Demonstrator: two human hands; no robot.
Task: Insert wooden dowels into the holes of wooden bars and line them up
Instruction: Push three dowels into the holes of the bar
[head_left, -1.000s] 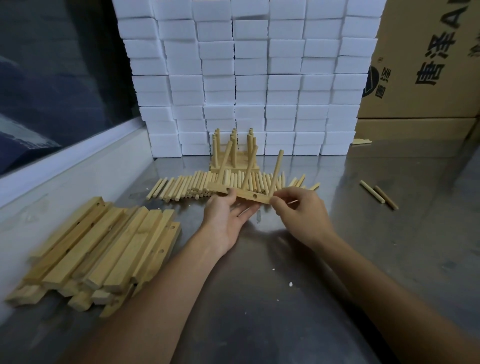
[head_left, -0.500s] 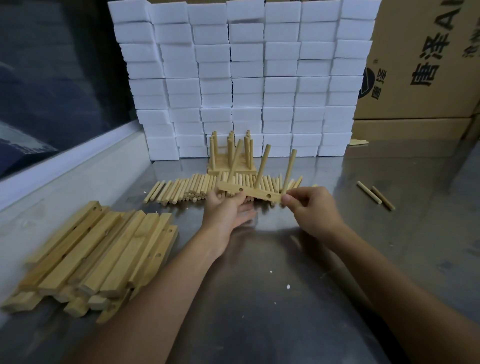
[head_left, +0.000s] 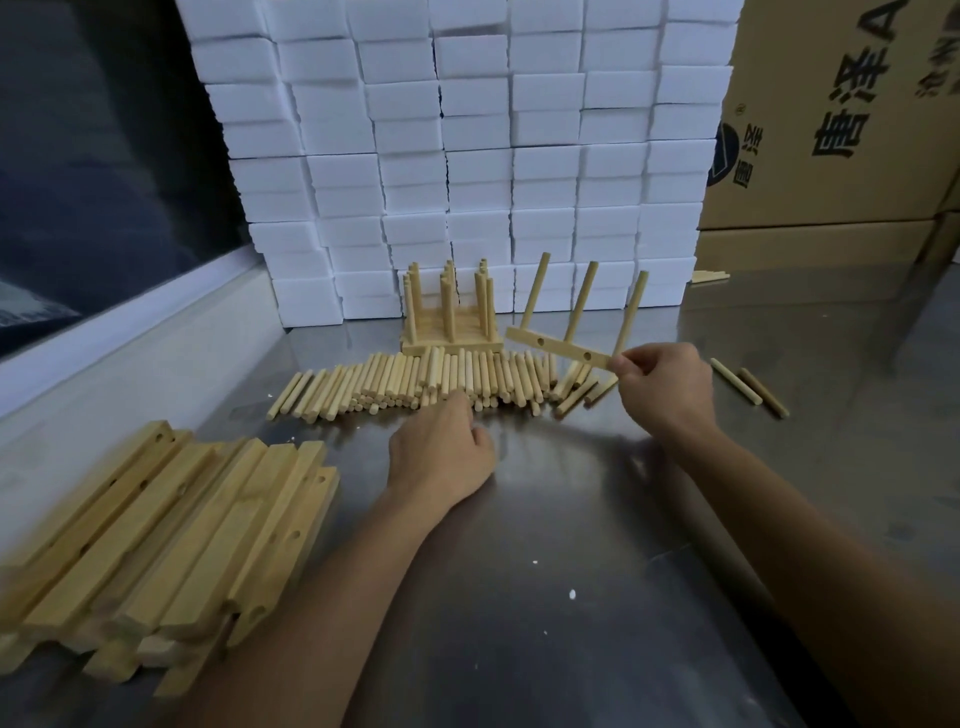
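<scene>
My right hand (head_left: 662, 384) pinches the right end of a wooden bar (head_left: 558, 349) and holds it above the metal table (head_left: 597, 545). Three dowels (head_left: 582, 301) stand up from this bar, leaning slightly right. My left hand (head_left: 441, 457) rests on the table at the near edge of a row of loose dowels (head_left: 415, 382), fingers curled down, with nothing visible in it. Behind the row stand finished bars with upright dowels (head_left: 449, 322). A pile of bare bars with holes (head_left: 156, 540) lies at the left.
A wall of white foam blocks (head_left: 467, 156) closes the back. Cardboard boxes (head_left: 841, 114) stand at the back right. Two stray dowels (head_left: 748, 387) lie on the table to the right. A pale ledge (head_left: 130, 332) runs along the left side.
My left hand has let go of the bar and dropped to the table by the loose dowels. My right hand alone has lifted the bar up and to the right.
</scene>
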